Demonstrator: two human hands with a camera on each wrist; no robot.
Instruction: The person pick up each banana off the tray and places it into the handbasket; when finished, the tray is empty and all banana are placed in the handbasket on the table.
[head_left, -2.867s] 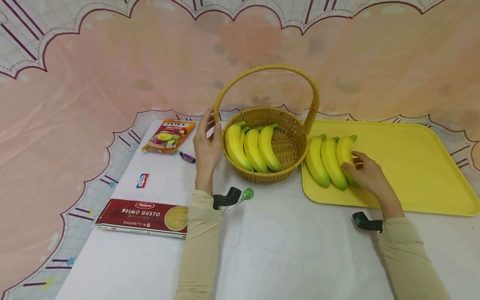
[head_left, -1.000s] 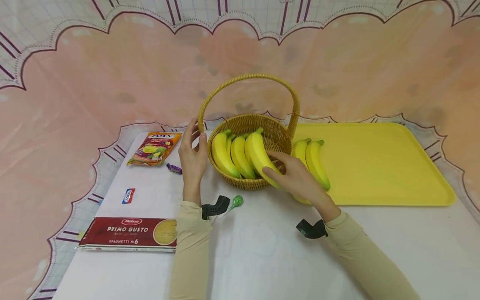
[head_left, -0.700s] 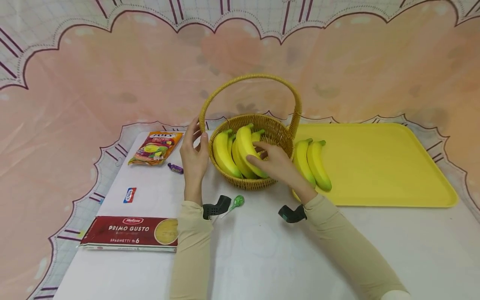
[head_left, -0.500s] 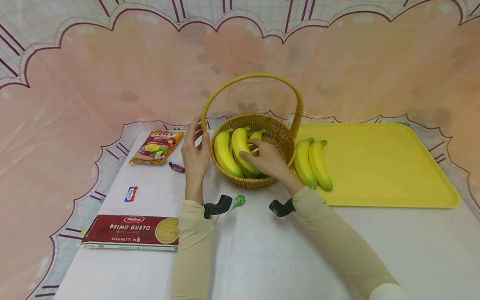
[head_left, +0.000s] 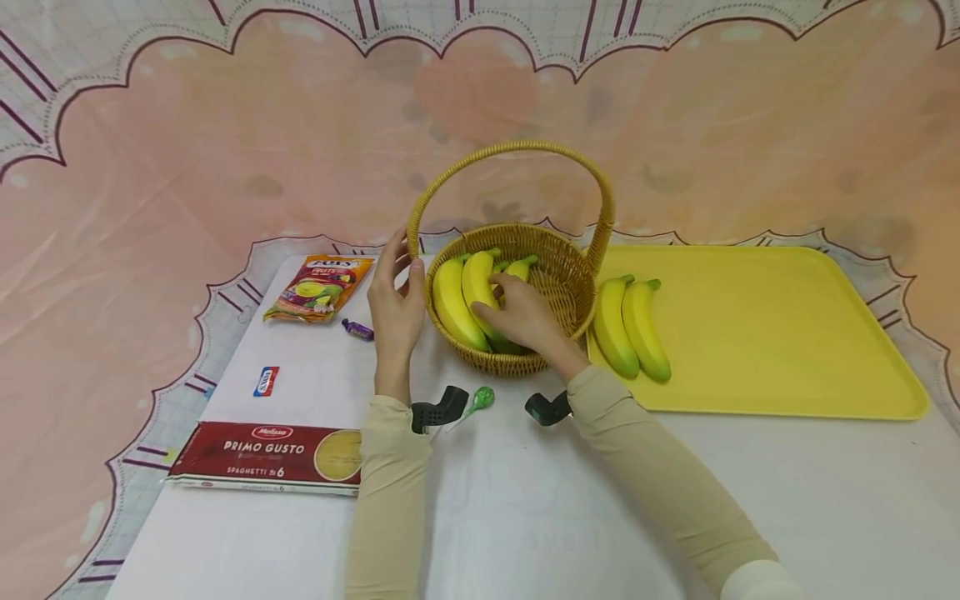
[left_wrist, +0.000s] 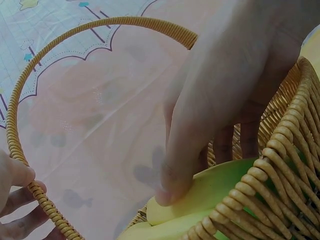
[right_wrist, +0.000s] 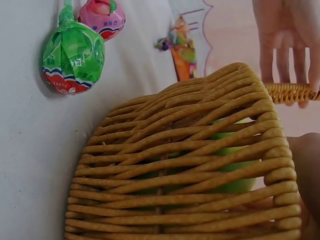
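My left hand (head_left: 396,312) holds the left side of the arched handle of a wicker basket (head_left: 555,239). In the left wrist view the handle runs between its thumb and fingers. Several yellow bananas with green tips lie in the basket. My right hand (head_left: 525,315) reaches in over the front rim, gripping a banana (head_left: 478,287) that lies on the others, beside the leftmost banana (head_left: 454,308). The right wrist view is mostly filled by the basket's weave, which hides much of the fruit. Two more bananas (head_left: 647,333) lie side by side on the yellow tray (head_left: 787,333).
Left of the basket lie an orange candy bag (head_left: 318,289), a purple wrapped candy (head_left: 357,330), a small red-and-blue packet (head_left: 266,381) and a spaghetti pack (head_left: 262,457). A green lollipop (head_left: 483,397) lies in front, with a pink lollipop (right_wrist: 103,19) near it.
The right hand took a banana from the tray, carried it left into the basket and lowered it onto the others. The left hand stays at the handle.
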